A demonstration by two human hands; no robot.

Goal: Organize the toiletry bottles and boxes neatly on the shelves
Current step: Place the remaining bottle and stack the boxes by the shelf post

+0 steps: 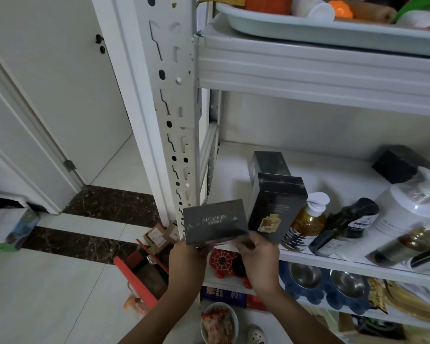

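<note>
My left hand [188, 259] grips a flat grey box [214, 220] with pale lettering, held just in front of the middle shelf's [233, 170] left front corner. My right hand [257, 256] holds the bottom of a tall black box [274, 206] with a gold picture, upright at the shelf's front edge. A second tall black box [268, 163] stands behind it on the shelf. To the right are an amber pump bottle [308, 222], a dark bottle [345, 225] lying tilted, a large white bottle [407, 209] and more bottles lying down [402, 247].
A black box [395, 167] sits at the shelf's back right. The upper shelf carries a pale tray [308, 26] of assorted items. The white perforated post [176, 115] stands left of the shelf. Below are steel bowls [325, 281], a red toy [224, 261] and small cartons [157, 235] on the floor.
</note>
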